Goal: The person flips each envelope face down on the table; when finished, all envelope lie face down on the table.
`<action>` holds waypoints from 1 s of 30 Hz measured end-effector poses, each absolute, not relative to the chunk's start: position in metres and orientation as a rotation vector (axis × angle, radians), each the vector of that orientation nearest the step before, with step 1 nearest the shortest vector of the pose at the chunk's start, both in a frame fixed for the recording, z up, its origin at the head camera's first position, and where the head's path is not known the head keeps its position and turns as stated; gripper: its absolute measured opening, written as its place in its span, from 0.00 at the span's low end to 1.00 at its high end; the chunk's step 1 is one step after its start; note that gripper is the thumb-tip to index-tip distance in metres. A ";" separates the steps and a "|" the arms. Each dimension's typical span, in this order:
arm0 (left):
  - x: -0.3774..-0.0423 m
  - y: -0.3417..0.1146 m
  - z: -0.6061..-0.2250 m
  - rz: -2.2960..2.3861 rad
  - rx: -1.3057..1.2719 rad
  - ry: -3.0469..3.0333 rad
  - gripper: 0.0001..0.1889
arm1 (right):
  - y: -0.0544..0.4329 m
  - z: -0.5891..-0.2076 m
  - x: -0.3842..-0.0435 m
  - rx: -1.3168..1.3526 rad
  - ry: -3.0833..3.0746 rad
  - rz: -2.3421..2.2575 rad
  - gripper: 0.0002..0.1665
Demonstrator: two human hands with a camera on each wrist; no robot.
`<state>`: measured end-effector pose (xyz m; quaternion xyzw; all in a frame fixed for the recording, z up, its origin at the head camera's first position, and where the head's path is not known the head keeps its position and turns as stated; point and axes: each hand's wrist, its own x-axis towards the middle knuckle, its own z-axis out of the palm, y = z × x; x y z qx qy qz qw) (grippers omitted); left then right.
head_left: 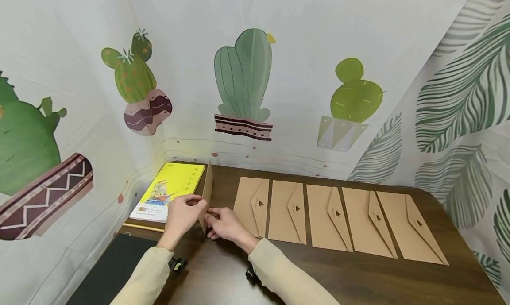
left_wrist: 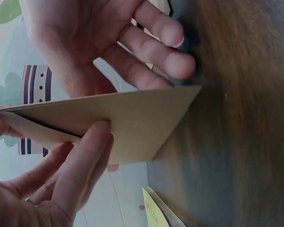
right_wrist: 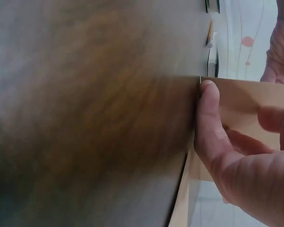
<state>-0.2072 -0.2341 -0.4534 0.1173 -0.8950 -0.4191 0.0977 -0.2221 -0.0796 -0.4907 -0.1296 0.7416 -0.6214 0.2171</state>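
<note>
Matt paper envelopes [head_left: 328,217], smooth, faintly glossy wood-grain table [head_left: 378,280], cloth backdrop [head_left: 303,44]

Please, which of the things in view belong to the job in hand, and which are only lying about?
Seem to belong to the job:
the upright envelope, held by the left hand and touched by the right hand
the five envelopes lying in a row

Probably just lying about:
the yellow book
the thin yellow stick
the flat black thing
</note>
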 end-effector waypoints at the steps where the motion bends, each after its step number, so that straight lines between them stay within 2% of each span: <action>1: -0.207 -0.236 -0.454 -1.243 0.356 -2.636 0.18 | -0.080 -0.491 -0.222 -0.350 2.053 -1.717 0.28; 16: -0.209 -0.258 -0.449 -1.260 0.434 -2.594 0.16 | -0.076 -0.487 -0.224 -0.273 2.248 -1.711 0.41; 19: -0.210 -0.262 -0.450 -1.175 0.389 -2.700 0.18 | -0.074 -0.490 -0.227 -0.289 2.354 -1.650 0.40; 24: -0.210 -0.265 -0.455 -0.906 0.350 -2.906 0.22 | -0.081 -0.520 -0.245 -0.353 2.629 -1.393 0.36; 29: -0.212 -0.259 -0.464 -0.730 0.319 -2.976 0.13 | -0.086 -0.541 -0.261 -0.372 2.740 -1.205 0.35; 30: -0.212 -0.257 -0.466 -0.707 0.304 -2.977 0.13 | -0.087 -0.543 -0.263 -0.378 2.760 -1.177 0.34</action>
